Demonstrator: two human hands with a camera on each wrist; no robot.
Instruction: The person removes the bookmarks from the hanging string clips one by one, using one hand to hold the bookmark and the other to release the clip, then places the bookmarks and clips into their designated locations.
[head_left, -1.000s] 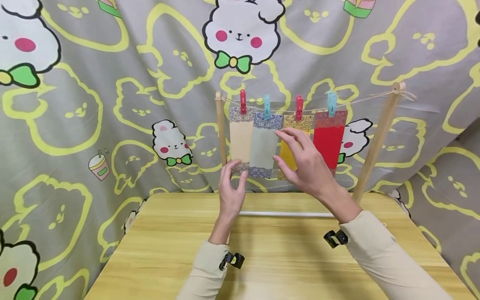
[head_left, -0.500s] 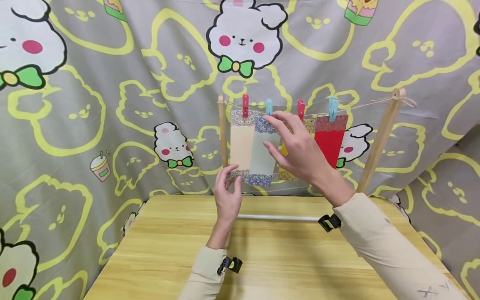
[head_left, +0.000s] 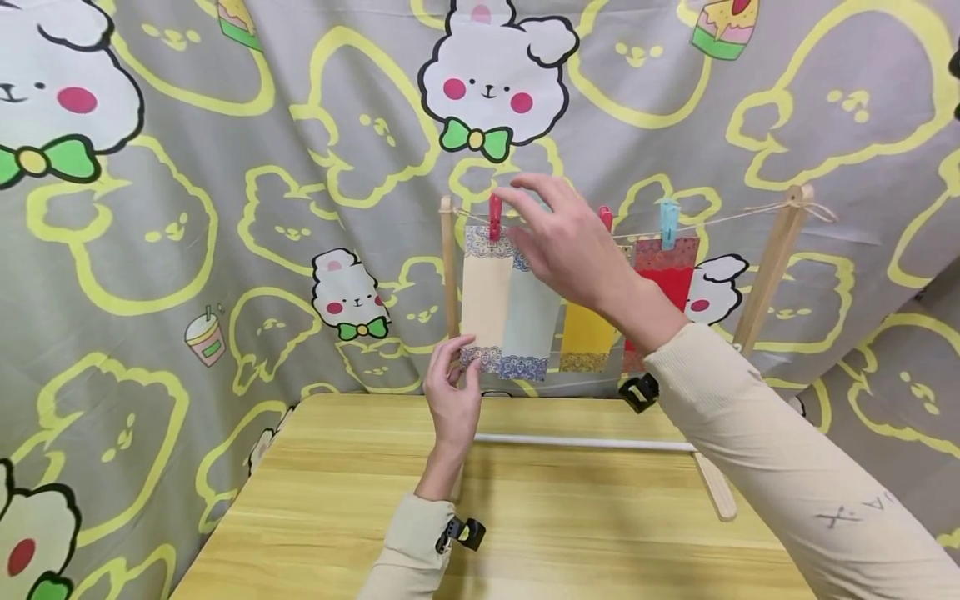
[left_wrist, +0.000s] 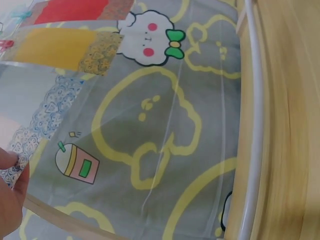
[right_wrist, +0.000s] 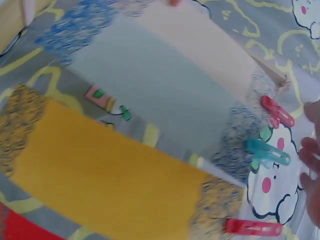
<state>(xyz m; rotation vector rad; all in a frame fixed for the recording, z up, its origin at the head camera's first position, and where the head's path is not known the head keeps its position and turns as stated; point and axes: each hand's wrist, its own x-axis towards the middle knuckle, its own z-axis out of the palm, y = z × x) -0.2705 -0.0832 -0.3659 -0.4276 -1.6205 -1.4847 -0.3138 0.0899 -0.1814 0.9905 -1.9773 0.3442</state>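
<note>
My left hand (head_left: 453,400) pinches the patterned lower end of a cream paper card (head_left: 486,300), thumb in front in the left wrist view. A red clothespin (head_left: 496,218) fastens that card's top to a string. Close by the clothespin, my right hand (head_left: 573,246) has its fingers spread; the right wrist view shows them apart from the clips. Alongside hang a pale grey-blue card (head_left: 531,317), a yellow card (head_left: 587,329) and a red card (head_left: 667,283). A teal clothespin (right_wrist: 270,151) on the grey-blue card is hidden behind my right hand in the head view.
The string runs between a left wooden post (head_left: 448,267) and a right wooden post (head_left: 772,258). A white rod (head_left: 585,442) crosses low between them, above the wooden table (head_left: 337,500). A grey patterned curtain (head_left: 405,317) hangs close behind the cards.
My right hand has moved left and up, from in front of the yellow card to the cream card's red clothespin. My left hand stays at the cream card's lower end.
</note>
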